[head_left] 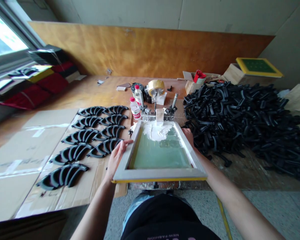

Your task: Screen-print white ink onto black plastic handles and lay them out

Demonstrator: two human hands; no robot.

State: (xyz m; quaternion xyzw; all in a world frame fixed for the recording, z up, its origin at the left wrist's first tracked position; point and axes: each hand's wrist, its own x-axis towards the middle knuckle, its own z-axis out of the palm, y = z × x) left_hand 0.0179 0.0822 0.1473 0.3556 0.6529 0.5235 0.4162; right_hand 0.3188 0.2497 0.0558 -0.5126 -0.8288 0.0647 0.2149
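Observation:
In front of me is a screen-printing frame point(162, 174) with a pale green mesh point(162, 155) and a smear of white paste point(157, 131) at its far end. My left hand point(117, 156) is at the frame's left side, closed on its edge with the fingertips on the rim. My right hand point(189, 136) is beside the frame's right rail, close to the black parts. Its fingers look curled in and are partly hidden by the rail; what they hold cannot be made out. A pale flat blade point(160, 116) stands upright at the paste.
Curved black parts point(65, 175) lie in overlapping rows on cardboard point(50, 133) at left. A large heap of black parts point(235, 116) covers the right side. Behind the clamp stand point(173, 103) are a red-capped bottle point(135, 108) and a tape roll point(155, 87).

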